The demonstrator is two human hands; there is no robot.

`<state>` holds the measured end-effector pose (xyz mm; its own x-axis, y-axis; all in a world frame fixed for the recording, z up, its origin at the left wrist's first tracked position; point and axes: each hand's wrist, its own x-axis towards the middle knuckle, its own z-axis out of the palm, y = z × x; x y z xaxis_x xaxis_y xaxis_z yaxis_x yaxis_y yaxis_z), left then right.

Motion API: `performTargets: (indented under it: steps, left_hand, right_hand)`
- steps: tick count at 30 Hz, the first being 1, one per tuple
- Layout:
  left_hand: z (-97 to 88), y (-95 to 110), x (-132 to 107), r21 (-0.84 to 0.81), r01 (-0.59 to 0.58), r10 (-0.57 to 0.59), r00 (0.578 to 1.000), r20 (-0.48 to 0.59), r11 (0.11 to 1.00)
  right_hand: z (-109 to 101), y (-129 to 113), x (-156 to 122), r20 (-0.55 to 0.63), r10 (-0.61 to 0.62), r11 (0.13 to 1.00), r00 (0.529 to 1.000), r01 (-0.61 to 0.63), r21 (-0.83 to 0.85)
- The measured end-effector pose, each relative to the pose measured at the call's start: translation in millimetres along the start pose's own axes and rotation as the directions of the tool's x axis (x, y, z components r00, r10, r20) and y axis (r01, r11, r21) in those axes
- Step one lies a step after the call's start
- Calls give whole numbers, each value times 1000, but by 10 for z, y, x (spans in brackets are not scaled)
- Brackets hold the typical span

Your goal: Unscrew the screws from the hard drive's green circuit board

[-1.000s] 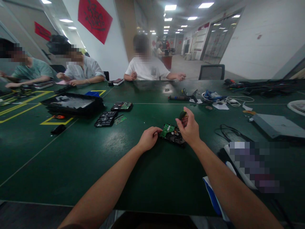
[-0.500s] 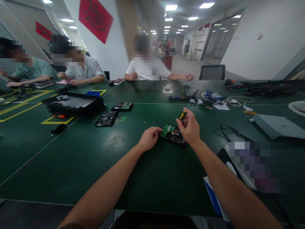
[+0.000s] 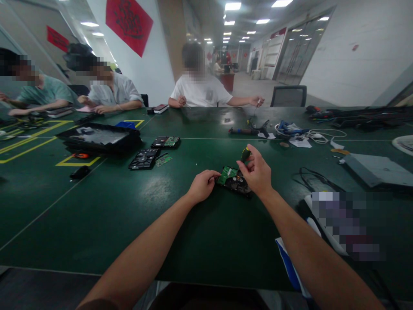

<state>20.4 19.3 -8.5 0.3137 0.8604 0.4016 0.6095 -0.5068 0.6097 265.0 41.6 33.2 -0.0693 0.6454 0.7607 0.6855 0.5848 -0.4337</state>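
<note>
Stretching across the view, a dark green desk fills the foreground. Opposite sits a person in a white shirt. A black tray lies toward the left, a flat grey case at the right. Near the desk's middle, between the wearer's hands, rests a black hard drive. The left hand is at its left edge, fingers curled, forefinger touching it; whether they pinch it cannot be told. The right hand, over its right end, has fingers closed around a yellow-and-dark screwdriver, tip hidden. Smallest, a green circuit board covers the drive's left part.
</note>
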Motion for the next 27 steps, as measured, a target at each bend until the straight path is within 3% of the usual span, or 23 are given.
performTargets:
  steps: [27]
  left_hand:
    - [14,-2,1,1,7,-7,1000,-4,1000]
  right_hand:
    - [-19,-27,-4,-5,30,999,1000,-30,19]
